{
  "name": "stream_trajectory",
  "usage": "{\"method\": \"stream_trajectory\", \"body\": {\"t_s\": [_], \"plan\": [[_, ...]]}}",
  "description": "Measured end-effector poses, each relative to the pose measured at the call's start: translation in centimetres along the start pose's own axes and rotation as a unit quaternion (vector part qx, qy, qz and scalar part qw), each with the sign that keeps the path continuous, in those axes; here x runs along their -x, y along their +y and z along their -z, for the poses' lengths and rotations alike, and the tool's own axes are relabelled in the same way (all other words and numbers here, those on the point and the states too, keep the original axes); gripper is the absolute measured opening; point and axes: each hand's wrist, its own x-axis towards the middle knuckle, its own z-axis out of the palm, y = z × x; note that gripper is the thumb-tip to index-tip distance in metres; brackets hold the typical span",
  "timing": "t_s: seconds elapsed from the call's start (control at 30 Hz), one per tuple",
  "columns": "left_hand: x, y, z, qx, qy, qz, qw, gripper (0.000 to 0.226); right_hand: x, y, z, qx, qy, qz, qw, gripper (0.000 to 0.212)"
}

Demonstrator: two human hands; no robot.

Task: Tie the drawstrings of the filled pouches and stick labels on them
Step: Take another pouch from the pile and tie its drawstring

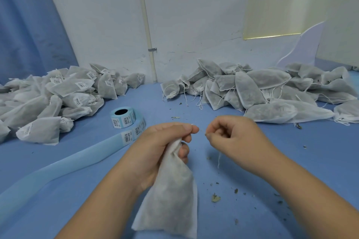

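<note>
One pouch (169, 186) hung in the lower middle of the frame over the blue table (291, 161). I could not tell whether its bottom touched the table. Its neck was bunched inside the left hand (161, 145). Watching from my remote seat, I read that grip as a clamp: the fingers curled round the gathered cloth so nothing could spill while the cord was worked. Thumb and forefinger met at the top, pinching either the mouth or a cord end, too small to tell which.

The right hand (231, 137), just beside it at centre right, had its fingers curled and its thumb and forefinger pressed on the drawstring (219, 159). One loose end dangled below that hand. I judged the knot to be at the tightening stage, and no label showed on this pouch.

The pouch was thin white cloth with a greyish fill showing through. I guessed dried herb, since leaf crumbs (215, 198) lay scattered at lower right.

Further out, a roll of labels (123, 117) stood left of centre, near the left hand and handy for sticking. Its bare backing strip (58, 167) trailed toward the lower left. A heap of labelled pouches (58, 91) filled the left middle. A heap without labels (262, 91), cords loose, lay at the right middle against the wall (194, 15).
</note>
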Motion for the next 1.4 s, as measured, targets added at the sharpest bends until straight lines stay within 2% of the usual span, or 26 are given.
{"method": "stream_trajectory", "body": {"t_s": [0.13,0.27,0.37,0.47,0.6,0.7,0.8,0.87,1.0,1.1,1.23,1.3,1.4], "plan": [[0.0,-0.1,-0.3,-0.023,0.087,-0.057,0.994,0.020,0.7,-0.7,-0.5,0.004,-0.071,0.047,0.996,0.019],[0.3,-0.2,-0.5,-0.204,0.137,-0.117,0.962,0.008,0.8,-1.1,-0.1,-0.038,-0.082,0.077,0.993,0.018],[0.3,-0.5,-0.7,-0.289,0.115,-0.167,0.936,0.011,0.7,-1.1,0.3,-0.083,-0.054,0.085,0.991,0.015],[0.3,-0.8,-0.7,-0.355,0.072,-0.196,0.911,0.011,0.6,-1.1,0.4,-0.100,-0.028,0.087,0.991,0.001],[0.5,-1.2,-0.9,-0.415,0.053,-0.218,0.882,0.009,0.6,-1.2,0.2,-0.101,-0.024,0.093,0.990,0.004],[0.5,-0.9,-1.1,-0.358,0.033,-0.177,0.916,0.012,0.6,-1.1,0.2,-0.102,-0.018,0.090,0.991,0.009],[0.6,-0.2,-0.9,-0.218,0.018,-0.114,0.969,0.014,0.4,-0.9,0.3,-0.079,0.015,0.077,0.994,0.015],[0.6,0.1,-0.7,-0.124,-0.007,-0.072,0.990,0.015,0.3,-0.8,0.3,-0.024,0.040,0.077,0.996,0.016],[0.4,0.3,-0.4,-0.021,-0.049,-0.008,0.999,0.013,0.3,-1.1,0.5,0.076,0.106,0.117,0.985,0.008],[0.4,0.2,-0.2,0.016,-0.081,0.012,0.996,0.013,0.8,-1.8,0.5,0.031,0.144,0.173,0.974,0.006],[0.3,0.1,-0.2,0.040,-0.107,0.006,0.993,0.012,1.7,-2.7,-0.6,-0.079,0.081,0.171,0.979,0.009],[0.3,0.0,-0.2,0.037,-0.103,-0.008,0.994,0.012,1.9,-2.7,-1.0,-0.095,0.048,0.143,0.984,0.011],[0.2,0.0,-0.1,0.006,-0.073,-0.039,0.997,0.012,1.7,-2.7,-1.2,-0.114,0.045,0.095,0.988,0.007]]}}
